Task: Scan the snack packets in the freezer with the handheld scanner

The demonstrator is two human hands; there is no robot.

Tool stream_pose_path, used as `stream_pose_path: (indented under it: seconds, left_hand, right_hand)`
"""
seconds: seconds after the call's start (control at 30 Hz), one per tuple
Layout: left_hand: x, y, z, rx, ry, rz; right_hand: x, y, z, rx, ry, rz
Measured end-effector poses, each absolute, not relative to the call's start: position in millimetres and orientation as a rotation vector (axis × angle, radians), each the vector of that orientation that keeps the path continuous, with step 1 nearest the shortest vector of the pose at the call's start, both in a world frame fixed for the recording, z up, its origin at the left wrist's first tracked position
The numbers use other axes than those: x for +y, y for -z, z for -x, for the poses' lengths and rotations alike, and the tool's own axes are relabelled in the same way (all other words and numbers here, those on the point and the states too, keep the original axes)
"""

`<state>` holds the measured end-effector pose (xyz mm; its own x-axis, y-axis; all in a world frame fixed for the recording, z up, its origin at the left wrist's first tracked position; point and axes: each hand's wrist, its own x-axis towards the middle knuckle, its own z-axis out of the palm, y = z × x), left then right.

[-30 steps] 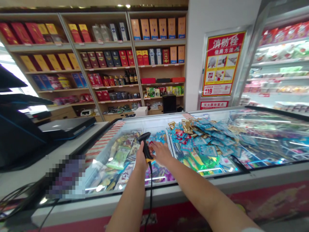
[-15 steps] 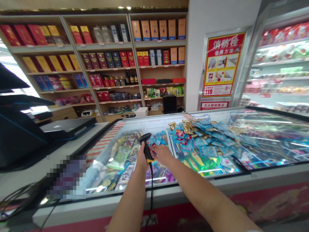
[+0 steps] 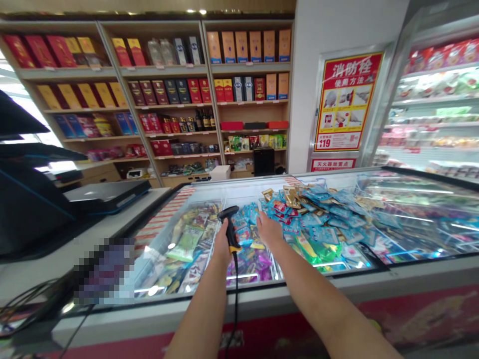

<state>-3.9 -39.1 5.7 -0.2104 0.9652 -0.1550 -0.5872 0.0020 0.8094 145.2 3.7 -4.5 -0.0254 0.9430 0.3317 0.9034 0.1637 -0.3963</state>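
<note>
My left hand (image 3: 222,240) is wrapped round the handle of a black barcode scanner (image 3: 230,227) with a yellow-orange base. The scanner is upright over the freezer's glass top, its head uppermost and its cable (image 3: 236,289) hanging down towards me. To its right, my right hand (image 3: 270,230) reaches forward above the glass, apart from the scanner. Its fingers point ahead, somewhat apart, and nothing shows in them. Just beyond and to the right of that hand lies a heap of small snack packets (image 3: 318,209), mostly blue, with some gold and red ones.
Under the chest freezer's glass lie bagged goods, among them a green bag (image 3: 186,244). A counter with a flat dark device (image 3: 108,194) stands at the left. Shelves of boxed bottles (image 3: 172,92) line the back wall; a lit display fridge (image 3: 437,109) is at the right.
My right hand has left the scanner and moved right, towards the packet heap. My left hand still holds the scanner in nearly the same place. The view has shifted slightly.
</note>
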Motion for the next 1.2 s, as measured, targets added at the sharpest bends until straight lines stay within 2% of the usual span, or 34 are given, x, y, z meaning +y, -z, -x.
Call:
stream_pose_path:
  seconds: [0.3,0.5,0.87,1.2]
  left_hand:
    - [-39.4,-6.7,2.0,0.956,-1.550,-0.532]
    - [-38.0,-5.2,2.1,0.926,-1.560,-0.546]
    - [-38.2,-4.9,2.8,0.922,-1.545,-0.548]
    - [-36.6,-2.3,2.0,0.935,-1.518,-0.571]
  right_hand:
    - [11.5,17.0,-148.8,-1.821,-0.211,1.593]
    - [10.0,14.8,-149.3,-1.834,-0.257,1.654]
    - [30.9,29.0,-152.8,-1.444,-0.476,1.380]
    - [33.3,33.6,-150.1,-1.452,-0.575,1.301]
